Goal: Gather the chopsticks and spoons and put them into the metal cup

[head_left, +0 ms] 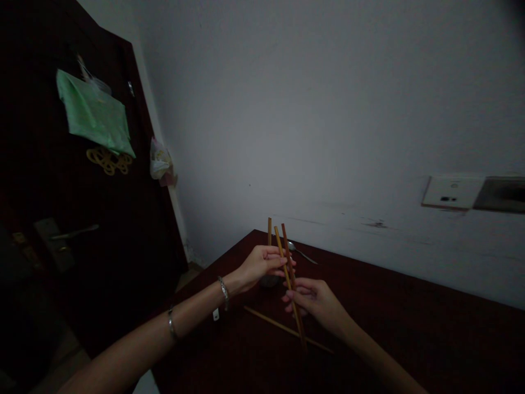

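Note:
Two wooden chopsticks [288, 276] are held side by side, tilted, above the dark table. My left hand [268, 261] pinches them near their upper part, and my right hand [314, 301] grips them lower down. Another chopstick [269, 230] stands upright behind my left hand; its lower part is hidden. Below that hand shows part of a dim, rounded object [269, 280], possibly a cup, mostly covered. A single chopstick [270, 321] lies slantwise on the tabletop, beneath the held pair. A metal spoon [302, 254] rests just beyond my hands.
The dark red table [394, 328] has its far edge along a grey wall [311, 120] with a socket plate [453, 192] at the right. A small white item [216, 314] is beside my left forearm. At left stands a dark door [135, 230] with a hanging green cloth [96, 112].

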A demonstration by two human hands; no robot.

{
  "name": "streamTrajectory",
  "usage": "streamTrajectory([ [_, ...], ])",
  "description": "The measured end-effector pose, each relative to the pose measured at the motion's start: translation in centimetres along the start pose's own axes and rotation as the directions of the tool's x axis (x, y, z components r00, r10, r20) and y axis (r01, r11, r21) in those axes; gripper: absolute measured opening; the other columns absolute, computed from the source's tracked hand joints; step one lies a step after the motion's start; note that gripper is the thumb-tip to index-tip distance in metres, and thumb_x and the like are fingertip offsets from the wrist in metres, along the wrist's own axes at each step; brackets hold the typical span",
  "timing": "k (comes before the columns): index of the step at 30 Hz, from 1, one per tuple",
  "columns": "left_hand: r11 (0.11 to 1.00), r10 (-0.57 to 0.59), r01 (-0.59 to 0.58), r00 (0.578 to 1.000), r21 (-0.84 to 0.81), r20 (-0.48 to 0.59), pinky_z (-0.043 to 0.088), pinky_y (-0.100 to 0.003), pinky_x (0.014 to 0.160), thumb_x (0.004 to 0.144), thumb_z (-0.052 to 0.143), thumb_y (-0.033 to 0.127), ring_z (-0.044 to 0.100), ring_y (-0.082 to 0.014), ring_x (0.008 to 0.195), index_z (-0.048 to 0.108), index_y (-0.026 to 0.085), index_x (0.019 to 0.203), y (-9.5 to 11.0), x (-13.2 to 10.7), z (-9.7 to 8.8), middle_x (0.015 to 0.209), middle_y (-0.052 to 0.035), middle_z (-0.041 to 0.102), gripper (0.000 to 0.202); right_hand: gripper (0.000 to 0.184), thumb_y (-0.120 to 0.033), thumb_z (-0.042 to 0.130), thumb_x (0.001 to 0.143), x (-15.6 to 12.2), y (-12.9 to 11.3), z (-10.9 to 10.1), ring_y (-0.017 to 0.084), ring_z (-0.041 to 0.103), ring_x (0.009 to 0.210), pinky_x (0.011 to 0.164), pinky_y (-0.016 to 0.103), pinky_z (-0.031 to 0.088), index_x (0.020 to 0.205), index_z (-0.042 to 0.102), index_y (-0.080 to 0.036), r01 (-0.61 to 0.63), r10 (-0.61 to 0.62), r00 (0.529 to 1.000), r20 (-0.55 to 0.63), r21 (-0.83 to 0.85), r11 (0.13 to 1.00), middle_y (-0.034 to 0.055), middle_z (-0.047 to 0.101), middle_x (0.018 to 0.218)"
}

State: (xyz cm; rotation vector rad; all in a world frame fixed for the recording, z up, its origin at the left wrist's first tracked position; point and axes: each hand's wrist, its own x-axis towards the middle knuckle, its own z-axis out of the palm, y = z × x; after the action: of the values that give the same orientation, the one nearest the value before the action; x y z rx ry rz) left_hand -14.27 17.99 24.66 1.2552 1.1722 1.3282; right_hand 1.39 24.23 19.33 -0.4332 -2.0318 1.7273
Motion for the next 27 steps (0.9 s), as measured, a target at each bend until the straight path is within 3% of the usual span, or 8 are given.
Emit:
streamTrajectory([
  [4, 1.000, -0.017, 0.017, 1.000, 0.013, -0.003, 0.048, -0.031, 0.075, 0.072, 0.062, 0.027, 0.062, -0.0172, 0.083, 0.058, 0.011, 0.100, -0.2, 0.0, 0.3, 0.099, -0.0140, 0.063, 0.032, 0.035, -0.044, 0.059, 0.069, -0.1, 0.3, -0.2, 0.016, 0.063, 0.064, 0.053, 0.026, 0.047, 0.086, 0.060, -0.014, -0.011, 0.011, 1.000, -0.004, 0.007, 1.000, 0.0067, 0.066, 0.078],
  [13, 0.987, -0.028, 0.042, 0.996, 0.158, -0.090, 0.049, -0.023, 0.060, 0.068, 0.065, 0.033, 0.061, -0.0116, 0.064, 0.062, 0.009, 0.082, -0.9, 1.4, -0.1, 0.076, -0.0085, 0.066, 0.027, 0.041, -0.048, 0.061, 0.066, 0.0, 1.1, -1.6, 0.016, 0.062, 0.065, 0.059, 0.031, 0.051, 0.088, 0.056, -0.013, -0.054, 0.058, 0.998, -0.032, 0.096, 0.994, 0.0069, 0.064, 0.080],
  [19, 0.937, -0.036, 0.080, 0.990, 0.341, -0.133, 0.043, -0.019, 0.043, 0.072, 0.059, 0.039, 0.054, -0.0087, 0.047, 0.061, 0.010, 0.078, -1.5, 2.1, -2.8, 0.061, -0.0052, 0.062, 0.029, 0.040, -0.048, 0.061, 0.066, 0.2, 2.6, -4.1, 0.016, 0.061, 0.063, 0.057, 0.032, 0.052, 0.087, 0.055, -0.014, -0.106, 0.110, 0.993, -0.030, 0.100, 0.989, 0.0066, 0.063, 0.078],
  [23, 0.798, -0.074, 0.158, 0.983, 0.582, -0.166, 0.037, -0.017, 0.038, 0.073, 0.057, 0.033, 0.049, -0.0072, 0.041, 0.063, 0.013, 0.074, -2.9, 0.3, -6.3, 0.057, -0.0017, 0.060, 0.022, 0.042, -0.052, 0.059, 0.065, -0.3, 3.9, -6.4, 0.016, 0.060, 0.064, 0.057, 0.031, 0.051, 0.086, 0.057, -0.015, -0.168, 0.169, 0.984, -0.052, 0.023, 0.986, 0.0068, 0.062, 0.079],
  [25, 0.675, -0.161, 0.215, 0.976, 0.706, -0.143, 0.036, -0.018, 0.039, 0.072, 0.055, 0.026, 0.046, -0.0070, 0.039, 0.065, 0.014, 0.073, -4.0, -1.2, -7.7, 0.056, 0.0000, 0.060, 0.016, 0.042, -0.053, 0.058, 0.065, -0.6, 4.6, -7.2, 0.016, 0.060, 0.065, 0.057, 0.030, 0.050, 0.085, 0.057, -0.016, -0.199, 0.197, 0.979, -0.054, -0.027, 0.980, 0.0059, 0.061, 0.079],
  [27, 0.522, -0.186, 0.193, 0.976, 0.831, -0.110, 0.037, -0.018, 0.045, 0.069, 0.055, 0.018, 0.049, -0.0080, 0.043, 0.066, 0.014, 0.070, -5.2, -2.7, -8.7, 0.056, 0.0005, 0.060, 0.012, 0.039, -0.051, 0.056, 0.068, -0.8, 5.2, -7.7, 0.016, 0.059, 0.065, 0.057, 0.029, 0.050, 0.085, 0.058, -0.017, -0.224, 0.222, 0.975, -0.032, -0.083, 0.971, 0.0039, 0.059, 0.074],
])
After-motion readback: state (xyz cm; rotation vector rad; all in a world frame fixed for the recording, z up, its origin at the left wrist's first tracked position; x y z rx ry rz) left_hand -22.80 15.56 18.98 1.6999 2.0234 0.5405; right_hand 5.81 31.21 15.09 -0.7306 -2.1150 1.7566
